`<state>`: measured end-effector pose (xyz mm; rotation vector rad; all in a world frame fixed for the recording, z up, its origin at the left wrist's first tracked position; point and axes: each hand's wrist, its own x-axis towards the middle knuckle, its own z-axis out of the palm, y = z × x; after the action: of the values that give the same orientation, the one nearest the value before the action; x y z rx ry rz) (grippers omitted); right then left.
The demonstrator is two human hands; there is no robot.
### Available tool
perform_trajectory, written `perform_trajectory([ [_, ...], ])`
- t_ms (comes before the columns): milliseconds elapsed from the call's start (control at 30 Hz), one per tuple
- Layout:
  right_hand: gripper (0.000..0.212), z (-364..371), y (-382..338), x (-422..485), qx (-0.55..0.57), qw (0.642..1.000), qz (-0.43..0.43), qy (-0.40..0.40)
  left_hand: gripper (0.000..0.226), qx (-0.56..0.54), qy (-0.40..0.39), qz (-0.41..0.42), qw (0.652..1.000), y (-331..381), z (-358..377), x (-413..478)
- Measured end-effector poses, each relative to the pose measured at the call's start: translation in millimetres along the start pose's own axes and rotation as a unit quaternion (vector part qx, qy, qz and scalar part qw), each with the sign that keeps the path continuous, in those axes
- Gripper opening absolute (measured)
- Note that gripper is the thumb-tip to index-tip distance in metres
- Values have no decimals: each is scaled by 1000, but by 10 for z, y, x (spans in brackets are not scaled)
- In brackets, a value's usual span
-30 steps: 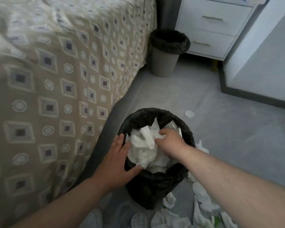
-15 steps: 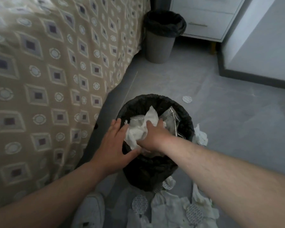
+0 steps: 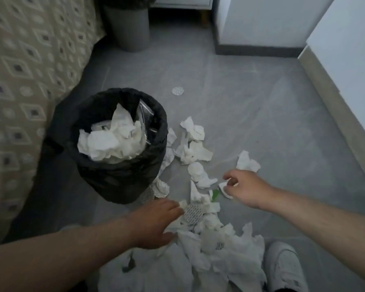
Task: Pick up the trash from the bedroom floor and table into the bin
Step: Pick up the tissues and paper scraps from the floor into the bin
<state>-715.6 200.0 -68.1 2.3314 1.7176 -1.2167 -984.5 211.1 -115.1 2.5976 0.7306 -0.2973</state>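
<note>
My bed [image 3: 19,81], under its patterned cover, fills the left side, and the grey floor [image 3: 261,102] takes up the rest. The bin [image 3: 122,182], lined with a black bag, stands just beside the bed and is packed to the rim with crumpled tissues [image 3: 112,142]. A grey second bin [image 3: 131,28] sits well behind it. More tissues lie in a loose heap [image 3: 219,249] on the floor right of the bin, reaching down to my white shoe [image 3: 282,266]. My left hand [image 3: 156,224] lies spread on the near edge of that heap, fingers straight, gripping nothing. My right hand [image 3: 247,190] is curled, pinching a small tissue scrap [image 3: 224,187]. A round patterned disc [image 3: 193,212] lies just beside my left fingertips.
</note>
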Motion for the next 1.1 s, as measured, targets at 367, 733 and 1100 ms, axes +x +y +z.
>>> perform_trajectory([
  [367, 43, 390, 1036, 241, -6, 993, 114, -25, 109, -240, 4, -531, 813, 147, 1008, 442],
  [733, 62, 482, 877, 686, -54, 995, 74, 27, 46, -219, -5, -442, 870, 196, 1086, 390],
  [1100, 102, 1239, 344, 715, -154, 985, 27, -71, 44, -299, 19, -435, 849, 104, 1119, 356],
])
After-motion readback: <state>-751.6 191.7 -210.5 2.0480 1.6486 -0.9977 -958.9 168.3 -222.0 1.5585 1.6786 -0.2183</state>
